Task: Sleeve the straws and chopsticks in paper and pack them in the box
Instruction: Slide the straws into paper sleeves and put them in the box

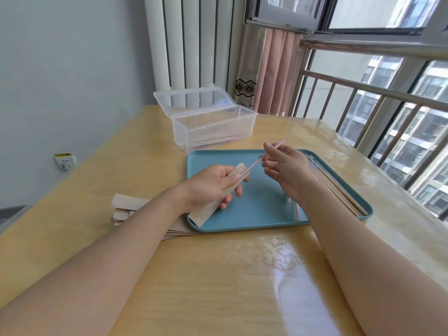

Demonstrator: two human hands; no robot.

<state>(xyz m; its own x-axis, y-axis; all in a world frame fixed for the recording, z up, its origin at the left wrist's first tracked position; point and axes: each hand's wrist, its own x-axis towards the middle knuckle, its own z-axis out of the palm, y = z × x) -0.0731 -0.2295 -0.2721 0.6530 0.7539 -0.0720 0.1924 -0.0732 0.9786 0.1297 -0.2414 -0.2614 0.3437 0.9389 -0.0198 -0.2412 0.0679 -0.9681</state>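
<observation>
2 hands are working above the teal tray (242, 221). The right hand (288, 170) is pinching a pink straw (255, 163) between thumb and fingertips, its lower end meeting the mouth of a tan paper sleeve (219, 192). The left hand (211, 185) is gripping that sleeve, fingers curled round it, the sleeve's lower end hanging over the tray's near left corner. More straws and chopsticks (337, 185) are lying along the tray's right side. A stack of paper sleeves (126, 207) is resting on the table (218, 275), left of the tray. Behind the tray, the clear box (213, 124) is standing with its lid open, holding a few pieces on its floor.
</observation>
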